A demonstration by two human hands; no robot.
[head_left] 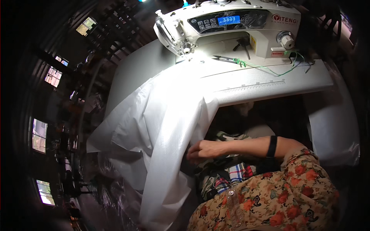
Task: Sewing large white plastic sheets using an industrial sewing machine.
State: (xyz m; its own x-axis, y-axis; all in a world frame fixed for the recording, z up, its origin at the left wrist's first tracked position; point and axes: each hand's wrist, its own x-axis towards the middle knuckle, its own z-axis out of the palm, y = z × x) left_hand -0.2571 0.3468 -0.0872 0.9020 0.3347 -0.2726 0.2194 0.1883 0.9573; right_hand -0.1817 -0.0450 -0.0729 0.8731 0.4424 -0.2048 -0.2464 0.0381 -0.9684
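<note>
A large sheet of white fabric [162, 127] drapes from under the needle area of a white sewing machine [266, 32] and hangs in folds down over the table's front edge. My right hand [205, 150] is low at the right edge of the hanging fabric, below the tabletop. Its fingers are curled inward, and their tips are hidden, so I cannot make out what lies in them. My left hand is out of sight. The lamp's glare washes out the fabric near the needle.
Thread snips [226, 59] with a green cord [277, 72] lie on the machine bed, by a printed ruler [254, 85]. The white tabletop [131, 73] extends left. Clear plastic sheeting [115, 188] hangs at lower left. My lap is below the table's edge.
</note>
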